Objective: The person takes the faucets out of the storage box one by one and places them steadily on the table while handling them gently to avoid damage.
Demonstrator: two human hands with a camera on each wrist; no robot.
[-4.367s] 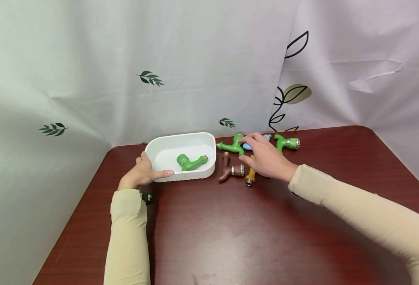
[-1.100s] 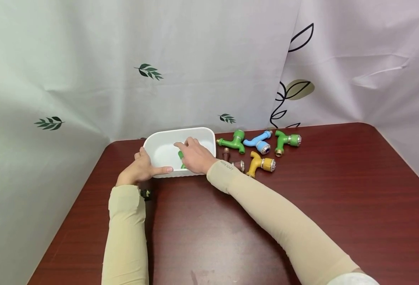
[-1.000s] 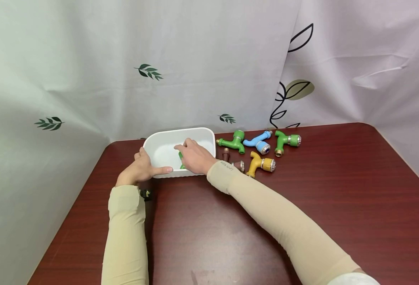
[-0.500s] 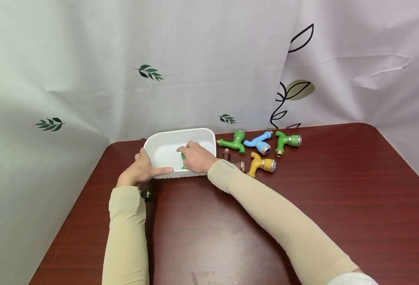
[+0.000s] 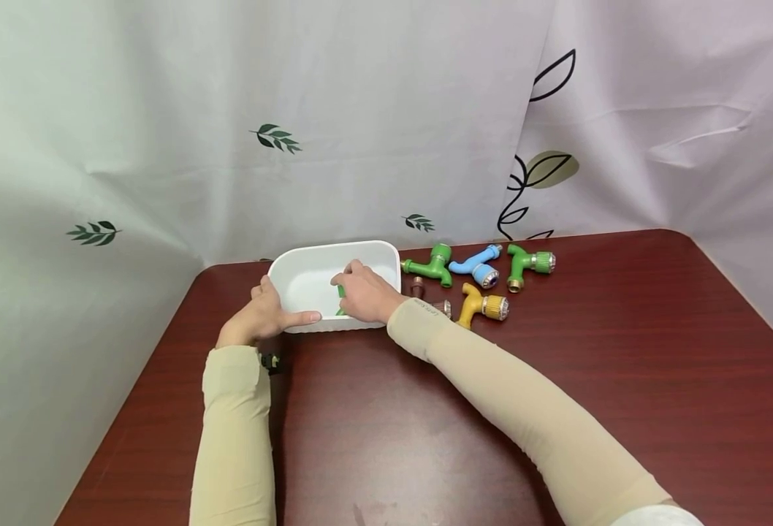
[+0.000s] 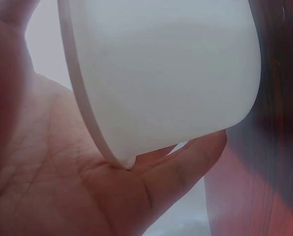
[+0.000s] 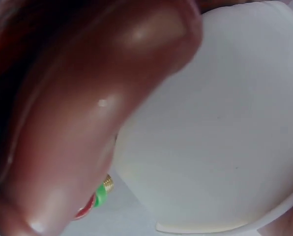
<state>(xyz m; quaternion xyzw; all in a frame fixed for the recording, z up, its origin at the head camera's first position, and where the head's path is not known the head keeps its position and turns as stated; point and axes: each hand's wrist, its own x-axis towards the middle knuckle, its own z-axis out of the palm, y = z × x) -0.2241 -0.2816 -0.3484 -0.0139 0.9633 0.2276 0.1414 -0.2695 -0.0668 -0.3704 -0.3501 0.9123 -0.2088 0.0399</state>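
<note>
My left hand [image 5: 255,315] grips the left end of a white plastic tub [image 5: 334,250], its thumb lying over the front rim. In the left wrist view the palm and fingers wrap around the tub's end wall [image 6: 171,83]. My right hand [image 5: 365,294] reaches inside the tub with curled fingers on a green water tap [image 5: 341,291]. Most of that tap is hidden under the hand. From the right wrist, the thumb [image 7: 92,108] fills the left side, and a brass-threaded green end [image 7: 102,193] peeks out below it.
Right of the tub lie a green tap [image 5: 434,267], a blue tap [image 5: 477,266], another green tap [image 5: 521,264] and a yellow tap [image 5: 473,301]. A brown tap [image 5: 417,288] is partly covered by the right wrist. A patterned curtain [image 5: 386,124] hangs behind the dark red table [image 5: 386,424].
Since the oldest frame, my right hand has moved left from the taps into the tub, onto the green tap. Over the last second it has shifted slightly right. The left hand keeps its grip.
</note>
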